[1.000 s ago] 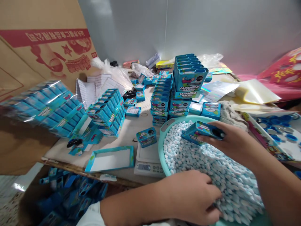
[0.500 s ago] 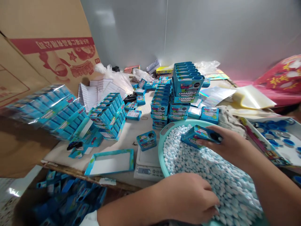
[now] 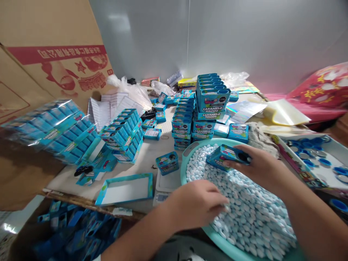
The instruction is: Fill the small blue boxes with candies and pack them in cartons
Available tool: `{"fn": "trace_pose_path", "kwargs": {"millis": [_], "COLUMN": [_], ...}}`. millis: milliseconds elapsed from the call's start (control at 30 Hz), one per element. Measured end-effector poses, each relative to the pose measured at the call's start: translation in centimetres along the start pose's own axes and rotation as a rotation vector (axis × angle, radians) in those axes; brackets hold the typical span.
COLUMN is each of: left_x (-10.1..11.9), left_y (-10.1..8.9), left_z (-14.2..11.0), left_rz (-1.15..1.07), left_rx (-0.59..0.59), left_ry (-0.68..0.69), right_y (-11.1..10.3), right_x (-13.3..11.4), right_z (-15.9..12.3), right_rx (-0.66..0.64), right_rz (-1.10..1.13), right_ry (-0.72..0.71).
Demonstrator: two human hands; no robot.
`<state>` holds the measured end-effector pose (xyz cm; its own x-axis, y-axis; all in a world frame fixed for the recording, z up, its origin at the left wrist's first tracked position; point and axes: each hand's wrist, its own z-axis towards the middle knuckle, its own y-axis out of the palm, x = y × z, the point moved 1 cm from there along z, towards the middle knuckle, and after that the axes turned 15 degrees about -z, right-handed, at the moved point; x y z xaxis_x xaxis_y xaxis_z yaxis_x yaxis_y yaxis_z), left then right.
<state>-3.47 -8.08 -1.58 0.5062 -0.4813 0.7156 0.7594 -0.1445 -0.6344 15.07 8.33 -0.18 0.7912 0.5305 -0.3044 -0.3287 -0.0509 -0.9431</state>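
My right hand (image 3: 254, 163) grips a blue candy box (image 3: 224, 156) with a dark round opening, held tilted over the left part of a turquoise basin (image 3: 185, 170). White and pale blue candies (image 3: 244, 214) fill the basin. Above the near left side of the candies is my left hand (image 3: 199, 203), its fingers curled together; what they hold, if anything, is hidden. One more blue box (image 3: 167, 163) stands upright on a small white scale (image 3: 165, 185), whose display is partly covered by my left forearm.
Stacked blue boxes (image 3: 212, 103) rise behind the basin. A blue-rimmed tray (image 3: 123, 188) lies at the table's front edge. Wrapped boxes (image 3: 54, 130) and a carton (image 3: 59, 32) stand left. At right, a tray (image 3: 323, 177) holds blue lids. More boxes (image 3: 78, 228) lie below.
My left hand has risen from the candies and moved left and away from me, toward the scale. My right hand still holds the box in nearly the same place. The view has shifted slightly.
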Motion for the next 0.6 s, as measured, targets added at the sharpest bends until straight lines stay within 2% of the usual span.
{"fn": "trace_pose_path", "kwargs": {"millis": [167, 267, 367, 600], "left_x": [-1.8, -3.0, -3.9, -5.0], "left_y": [-7.0, -9.9, -11.0, -11.4], "left_z": [-1.6, -2.1, -2.1, -1.7], "left_rz": [0.026, 0.121, 0.183, 0.195], "left_rx": [0.313, 0.383, 0.348, 0.240], "left_ry": [-0.193, -0.312, -0.368, -0.449], "right_y": [-0.1, 0.0, 0.2, 0.5], "right_x": [-0.1, -0.1, 0.1, 0.4], "right_z": [0.0, 0.0, 0.1, 0.0], "right_rx": [-0.051, -0.040, -0.010, -0.038], "right_rz": [0.016, 0.036, 0.049, 0.077], "right_ry": [-0.008, -0.003, -0.012, -0.029]}}
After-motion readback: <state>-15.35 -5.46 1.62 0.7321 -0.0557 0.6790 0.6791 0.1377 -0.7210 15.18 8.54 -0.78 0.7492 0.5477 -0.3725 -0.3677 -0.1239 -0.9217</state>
